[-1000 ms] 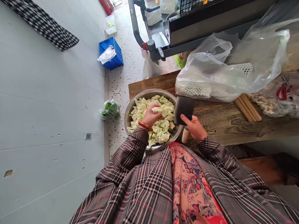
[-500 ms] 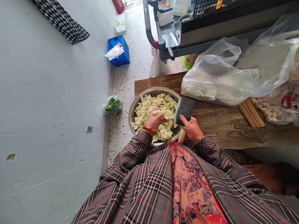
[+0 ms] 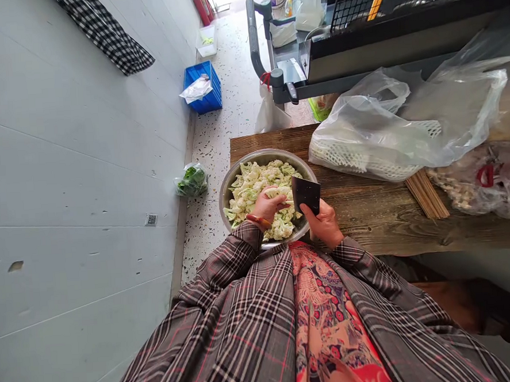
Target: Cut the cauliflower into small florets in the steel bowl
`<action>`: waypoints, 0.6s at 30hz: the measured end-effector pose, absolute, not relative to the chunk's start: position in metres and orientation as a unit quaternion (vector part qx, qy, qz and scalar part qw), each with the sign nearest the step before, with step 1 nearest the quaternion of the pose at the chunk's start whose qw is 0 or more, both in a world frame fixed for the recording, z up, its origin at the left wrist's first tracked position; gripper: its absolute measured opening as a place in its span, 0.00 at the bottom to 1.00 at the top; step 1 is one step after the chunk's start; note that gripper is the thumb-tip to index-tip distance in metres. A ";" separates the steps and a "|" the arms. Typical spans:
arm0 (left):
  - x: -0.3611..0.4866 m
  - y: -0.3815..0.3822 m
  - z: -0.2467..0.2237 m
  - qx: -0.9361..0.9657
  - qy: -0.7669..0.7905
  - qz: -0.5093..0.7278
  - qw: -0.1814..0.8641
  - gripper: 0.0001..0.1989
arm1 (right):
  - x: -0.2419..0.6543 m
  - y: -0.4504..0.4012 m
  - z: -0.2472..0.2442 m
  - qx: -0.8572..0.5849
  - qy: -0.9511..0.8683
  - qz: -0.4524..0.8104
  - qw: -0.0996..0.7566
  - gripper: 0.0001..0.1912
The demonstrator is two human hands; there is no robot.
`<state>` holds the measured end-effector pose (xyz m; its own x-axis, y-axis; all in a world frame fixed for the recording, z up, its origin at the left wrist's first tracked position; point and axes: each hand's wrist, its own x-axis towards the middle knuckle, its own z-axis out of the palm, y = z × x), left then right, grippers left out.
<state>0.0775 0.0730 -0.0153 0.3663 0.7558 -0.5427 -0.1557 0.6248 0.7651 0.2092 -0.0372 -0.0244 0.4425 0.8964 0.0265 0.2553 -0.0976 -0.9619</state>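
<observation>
A round metal bowl (image 3: pixel 225 188) full of cut cauliflower (image 3: pixel 248 183) stands at the left end of the wooden table. Over the bowl, my left hand (image 3: pixel 268 206) has its fingers closed round a cauliflower piece (image 3: pixel 284 195). My right hand (image 3: pixel 326 224) grips a cleaver (image 3: pixel 307 193) at the bowl's right rim. The dark, broad blade is tilted, with its left edge close beside the piece; whether they touch is hard to tell. My right hand mostly hides the handle.
On the wooden table (image 3: pixel 368 207) lie a large plastic bag (image 3: pixel 372 132), wooden sticks (image 3: pixel 427 195) and another filled bag (image 3: pixel 488 182). A dark cart (image 3: pixel 359 55) stands behind it. Bagged greens (image 3: pixel 193 180) and a blue crate (image 3: pixel 208 96) are on the floor at the left.
My right hand and the cleaver have moved slightly left, and the blade has turned, its face now darker. My left hand has shifted only a little.
</observation>
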 end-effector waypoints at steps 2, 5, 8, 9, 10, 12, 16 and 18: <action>0.078 0.073 -0.015 0.304 0.475 0.300 0.769 0.22 | 0.210 -0.037 -0.026 -0.671 -0.422 0.314 0.522 0.16; 0.077 0.074 -0.014 0.294 0.469 0.303 0.776 0.22 | 0.211 -0.036 -0.030 -0.674 -0.379 0.332 0.540 0.16; 0.077 0.074 -0.015 0.300 0.464 0.311 0.774 0.23 | 0.212 -0.035 -0.034 -0.673 -0.351 0.342 0.554 0.17; 0.077 0.074 -0.016 0.302 0.465 0.315 0.771 0.24 | 0.212 -0.035 -0.035 -0.673 -0.351 0.341 0.555 0.18; 0.077 0.074 -0.016 0.302 0.467 0.318 0.768 0.24 | 0.213 -0.036 -0.036 -0.674 -0.353 0.338 0.554 0.18; 0.078 0.074 -0.016 0.298 0.471 0.323 0.765 0.24 | 0.213 -0.036 -0.036 -0.678 -0.366 0.329 0.546 0.18; 0.079 0.073 -0.016 0.300 0.465 0.308 0.774 0.25 | 0.216 -0.038 -0.033 -0.682 -0.412 0.302 0.523 0.16; 0.081 0.071 -0.016 0.310 0.464 0.303 0.772 0.27 | 0.216 -0.038 -0.030 -0.677 -0.449 0.277 0.513 0.15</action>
